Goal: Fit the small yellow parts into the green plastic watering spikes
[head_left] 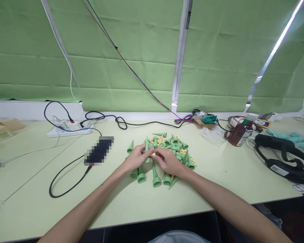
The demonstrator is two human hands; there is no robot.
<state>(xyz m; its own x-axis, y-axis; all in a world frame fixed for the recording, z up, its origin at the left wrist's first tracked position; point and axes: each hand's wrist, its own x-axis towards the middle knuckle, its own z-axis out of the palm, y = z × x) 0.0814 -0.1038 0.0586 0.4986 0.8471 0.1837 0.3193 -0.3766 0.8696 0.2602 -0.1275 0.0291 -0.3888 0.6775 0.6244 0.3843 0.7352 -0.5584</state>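
Midway along the surface (218,184), nearer its front edge, our left hand (136,158) has its grip closed on a green cone (147,148). Our right hand (169,162) pinches a tan peg (153,154) against it, beside the pile of cones (178,146). We judge both light, stiff plastic, and the cone is best held at its wide end.

The black device (99,151) is pixelated beyond telling; the small yellow piece (153,154) sits mostly hidden between fingers (159,156)

Green blinds (131,50) drawn full width, daylight slipping through a narrow gap (281,42), white sill (20,109) beneath, pale green table (218,182) in front
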